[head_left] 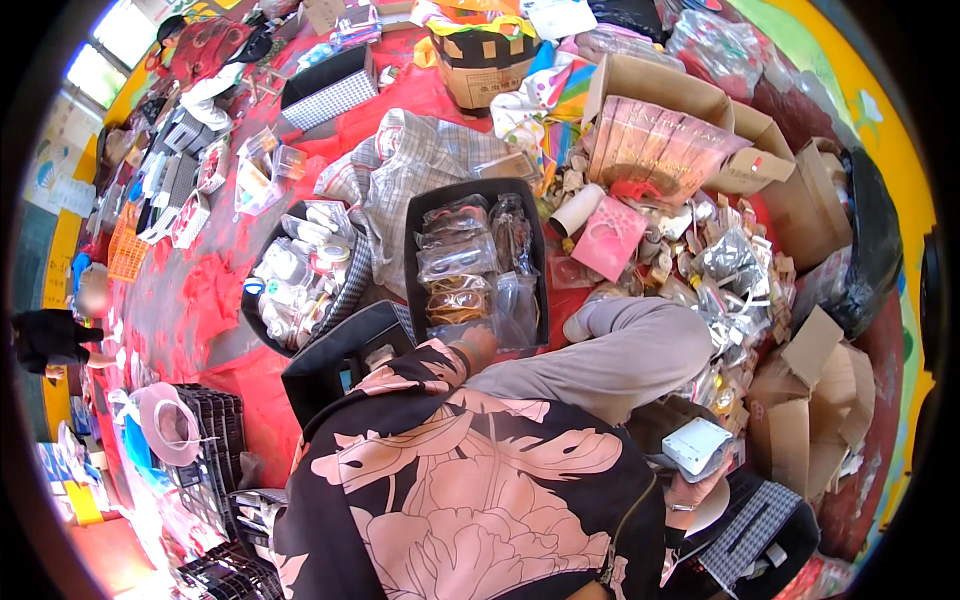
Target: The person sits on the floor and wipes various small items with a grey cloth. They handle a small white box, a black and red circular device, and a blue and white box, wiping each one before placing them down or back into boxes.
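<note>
My right hand [697, 492] is closed around the edge of a white, flat, rounded-square case [697, 447], off to my right above a dark bin with a checked side [745, 535]. My left hand [478, 345] is at the near end of a black rectangular bin [413, 250], and its fingers are too small and partly hidden to make out. Inside that bin lie rows of clear-bagged items, among them brown-tinted ones [458, 300] that look like glasses. Just left of my left forearm stands another black bin [320, 360].
A checked bin of white bagged goods [300, 270] stands at left. Small boxes and packets [735, 265] heap up at right, beside open cartons [815, 400]. Black crates [210, 440] stand lower left. Crumpled plaid cloth [410, 150] lies ahead. A person [60, 335] is at far left.
</note>
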`<state>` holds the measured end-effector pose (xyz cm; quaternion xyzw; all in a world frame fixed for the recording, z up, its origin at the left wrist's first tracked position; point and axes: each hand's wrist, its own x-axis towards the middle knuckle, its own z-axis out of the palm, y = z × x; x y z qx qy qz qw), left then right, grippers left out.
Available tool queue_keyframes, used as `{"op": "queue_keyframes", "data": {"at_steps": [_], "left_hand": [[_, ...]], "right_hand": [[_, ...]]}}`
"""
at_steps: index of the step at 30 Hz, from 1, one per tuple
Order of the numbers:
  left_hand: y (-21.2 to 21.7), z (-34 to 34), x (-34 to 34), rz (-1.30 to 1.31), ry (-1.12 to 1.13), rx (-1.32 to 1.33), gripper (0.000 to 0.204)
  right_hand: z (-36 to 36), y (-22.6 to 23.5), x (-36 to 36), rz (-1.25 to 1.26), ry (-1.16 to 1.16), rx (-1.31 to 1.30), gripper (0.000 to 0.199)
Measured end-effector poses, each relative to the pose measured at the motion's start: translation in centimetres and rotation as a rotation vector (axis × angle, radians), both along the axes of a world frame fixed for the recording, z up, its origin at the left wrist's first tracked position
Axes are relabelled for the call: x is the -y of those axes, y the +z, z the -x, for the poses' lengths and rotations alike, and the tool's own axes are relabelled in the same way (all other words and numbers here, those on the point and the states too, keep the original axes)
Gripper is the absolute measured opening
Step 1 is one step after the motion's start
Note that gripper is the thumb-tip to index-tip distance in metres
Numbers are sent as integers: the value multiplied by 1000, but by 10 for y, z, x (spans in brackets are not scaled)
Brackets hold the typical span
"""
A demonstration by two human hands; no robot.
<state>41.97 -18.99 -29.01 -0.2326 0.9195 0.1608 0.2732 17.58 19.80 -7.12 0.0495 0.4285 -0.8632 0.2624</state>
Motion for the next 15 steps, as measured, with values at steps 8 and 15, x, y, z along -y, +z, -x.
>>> {"op": "queue_keyframes", "data": {"at_steps": [8,15], "left_hand": [[-17,-14,4,-125,250,-16,26],[32,-10,11,-118,240,33,23]], "right_hand": [[1,-13,-4,-92,-98,55,57],[4,-10,-5,-78,-75,40,60]]}}
